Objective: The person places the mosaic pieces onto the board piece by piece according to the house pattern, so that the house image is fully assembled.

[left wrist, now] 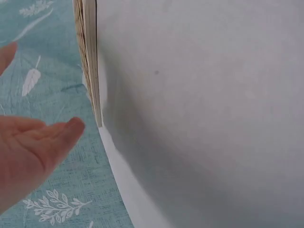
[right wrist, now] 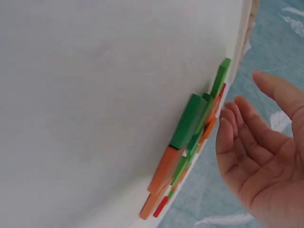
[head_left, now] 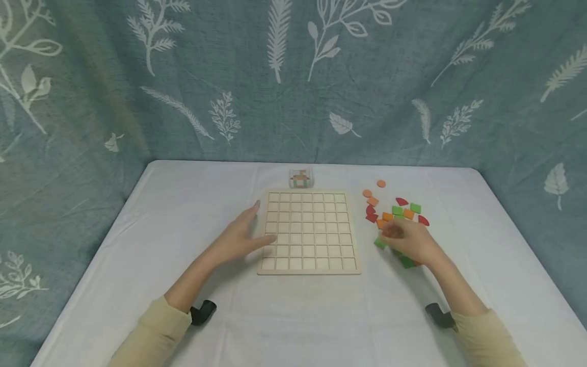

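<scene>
Left hand: fingers well apart, thumb wide of the index finger, and what a span that was; the thumb tip lay over the near part of the board's left edge, though whether it touched could not be told.
Right hand: poised over the pieces, fingers softly curved, with a gap between thumb and fingertips in the right wrist view.
Grid board: flat between the two sets of fingers, close against the left ones, its pale squares in full view.
Coloured pieces: gathered beneath and around the right fingers! A green square lay just beside those fingertips, an orange square just beyond them, a red wedge off their outer side, and an orange disc farthest ahead.
See-through box: beyond the left fingertips and to their right, just past the board's far edge.
Tabletop: white, spread under both hands' fingers.
Leaf-patterned cloth: hanging ahead of all the fingers, past the far edge.
Tan sleeves: well behind the fingers, turned back on the forearms.
</scene>
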Demonstrator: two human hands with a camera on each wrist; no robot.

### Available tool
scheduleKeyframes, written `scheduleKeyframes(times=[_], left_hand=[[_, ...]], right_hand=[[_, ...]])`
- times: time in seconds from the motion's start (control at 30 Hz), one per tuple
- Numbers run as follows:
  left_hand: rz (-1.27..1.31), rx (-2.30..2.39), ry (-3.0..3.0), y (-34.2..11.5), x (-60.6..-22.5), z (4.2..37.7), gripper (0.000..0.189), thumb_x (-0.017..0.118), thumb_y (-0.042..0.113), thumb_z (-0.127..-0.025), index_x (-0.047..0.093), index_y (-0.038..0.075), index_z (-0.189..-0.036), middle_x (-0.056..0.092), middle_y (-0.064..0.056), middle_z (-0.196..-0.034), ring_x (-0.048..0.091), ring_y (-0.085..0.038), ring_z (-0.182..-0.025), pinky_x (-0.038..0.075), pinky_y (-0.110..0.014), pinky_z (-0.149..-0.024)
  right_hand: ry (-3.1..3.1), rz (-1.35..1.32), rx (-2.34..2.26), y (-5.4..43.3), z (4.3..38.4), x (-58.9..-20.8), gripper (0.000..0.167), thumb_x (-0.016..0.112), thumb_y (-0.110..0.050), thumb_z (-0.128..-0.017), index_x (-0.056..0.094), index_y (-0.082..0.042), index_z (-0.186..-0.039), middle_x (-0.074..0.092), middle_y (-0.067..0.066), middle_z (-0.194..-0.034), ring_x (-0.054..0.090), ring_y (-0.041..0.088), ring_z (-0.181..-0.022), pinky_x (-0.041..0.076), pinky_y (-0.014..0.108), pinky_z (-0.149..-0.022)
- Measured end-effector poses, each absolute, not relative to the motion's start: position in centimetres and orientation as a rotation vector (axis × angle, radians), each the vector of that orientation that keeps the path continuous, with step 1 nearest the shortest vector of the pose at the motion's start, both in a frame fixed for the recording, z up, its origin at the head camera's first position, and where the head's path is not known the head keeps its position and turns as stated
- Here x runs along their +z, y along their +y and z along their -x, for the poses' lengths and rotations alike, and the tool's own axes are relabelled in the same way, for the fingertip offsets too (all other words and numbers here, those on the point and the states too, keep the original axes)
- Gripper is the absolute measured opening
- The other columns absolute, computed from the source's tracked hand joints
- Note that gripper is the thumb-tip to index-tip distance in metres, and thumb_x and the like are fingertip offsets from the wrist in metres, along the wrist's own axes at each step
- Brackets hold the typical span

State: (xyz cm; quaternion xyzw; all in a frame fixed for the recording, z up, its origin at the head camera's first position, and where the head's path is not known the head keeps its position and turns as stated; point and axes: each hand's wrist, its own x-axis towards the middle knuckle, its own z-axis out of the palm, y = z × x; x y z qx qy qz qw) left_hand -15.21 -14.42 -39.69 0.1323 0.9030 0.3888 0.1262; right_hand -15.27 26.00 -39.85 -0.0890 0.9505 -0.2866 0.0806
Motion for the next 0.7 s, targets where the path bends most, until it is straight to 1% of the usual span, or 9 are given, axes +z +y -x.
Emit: scheduleKeyframes(times=[0.07, 0.17, 0.3, 0.47, 0.6, 0.7], left_hand=[[-0.406, 1.103, 2.604, -14.5, -39.9, 15.1, 0.100, 0.068, 0.042, -0.090, 0.006, -0.003, -0.155, 0.012, -0.025, -0.159, 0.013, -0.041, -0.145, 0.015, -0.054, -0.116], [-0.452, 1.064, 2.580, -14.6, -40.2, 14.9, 0.101, 0.069, 0.041, -0.089, 0.006, -0.006, -0.153, 0.011, -0.027, -0.158, 0.012, -0.042, -0.145, 0.013, -0.054, -0.116], [-0.487, 1.042, 2.548, -14.7, -40.6, 14.8, 0.103, 0.071, 0.040, -0.087, 0.006, -0.006, -0.153, 0.010, -0.025, -0.159, 0.012, -0.040, -0.146, 0.012, -0.051, -0.117], [-0.516, 1.038, 2.504, -14.7, -41.0, 14.8, 0.105, 0.074, 0.038, -0.086, 0.005, -0.001, -0.155, 0.009, -0.021, -0.160, 0.011, -0.036, -0.147, 0.012, -0.050, -0.117], [-0.527, 1.038, 2.461, -14.7, -41.1, 14.8, 0.110, 0.077, 0.037, -0.083, 0.003, 0.002, -0.156, 0.006, -0.017, -0.162, 0.008, -0.032, -0.148, 0.011, -0.048, -0.118], [-0.544, 1.029, 2.436, -14.8, -41.2, 14.8, 0.114, 0.080, 0.036, -0.080, 0.001, 0.001, -0.155, 0.003, -0.018, -0.162, 0.006, -0.032, -0.148, 0.011, -0.048, -0.118]], right_hand=[[2.831, 0.261, -0.835, 25.9, 15.1, -40.1, 0.028, 0.073, -0.023, -0.088, 0.069, -0.003, -0.108, 0.069, 0.005, -0.094, 0.062, 0.022, -0.086, 0.054, 0.037, -0.073], [2.838, 0.241, -0.810, 25.8, 14.8, -40.3, 0.024, 0.075, -0.019, -0.086, 0.071, -0.004, -0.105, 0.068, 0.003, -0.090, 0.060, 0.020, -0.082, 0.053, 0.033, -0.071], [2.866, 0.244, -0.776, 25.5, 14.6, -40.5, 0.025, 0.077, -0.015, -0.084, 0.071, -0.004, -0.105, 0.067, 0.003, -0.089, 0.059, 0.020, -0.081, 0.054, 0.034, -0.071], [2.888, 0.256, -0.738, 25.3, 14.6, -40.5, 0.028, 0.079, -0.014, -0.081, 0.070, -0.002, -0.105, 0.068, 0.005, -0.090, 0.059, 0.020, -0.082, 0.055, 0.038, -0.074], [2.889, 0.242, -0.719, 25.2, 14.6, -40.6, 0.030, 0.080, -0.014, -0.081, 0.069, -0.002, -0.106, 0.068, 0.005, -0.092, 0.059, 0.020, -0.082, 0.055, 0.039, -0.075], [2.889, 0.239, -0.719, 25.1, 14.5, -40.7, 0.029, 0.080, -0.013, -0.081, 0.069, -0.002, -0.106, 0.067, 0.004, -0.090, 0.058, 0.020, -0.081, 0.055, 0.038, -0.074]])
